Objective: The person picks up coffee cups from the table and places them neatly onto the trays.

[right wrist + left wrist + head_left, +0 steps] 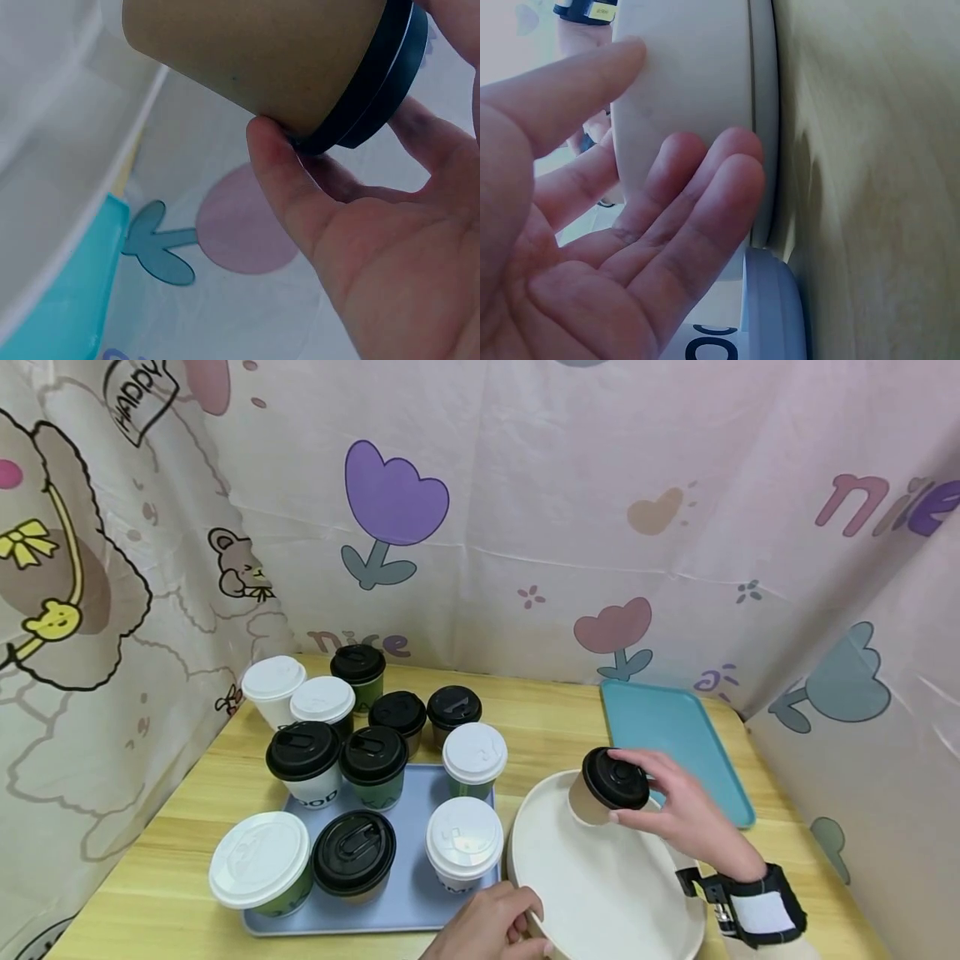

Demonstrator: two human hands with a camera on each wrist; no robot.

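My right hand [686, 814] grips a brown paper coffee cup [247, 56] by its black lid [617, 778], with thumb and fingers around the lid's edge. The cup is tilted over the far part of a round cream tray [607, 877]; whether its base touches the tray I cannot tell. My left hand [491, 927] holds the tray's near left rim. In the left wrist view, the thumb [622, 64] lies against the tray's outer wall [697, 75], one finger reaches over the rim, and the other fingers are loosely bent beside the wall.
On and behind a blue-grey rectangular tray [416, 843] at the left stand several lidded paper cups, including a white-lidded cup [465, 843] near the round tray. A teal tray [675, 735] lies at the back right. Printed curtains [495, 527] enclose the wooden table [172, 843].
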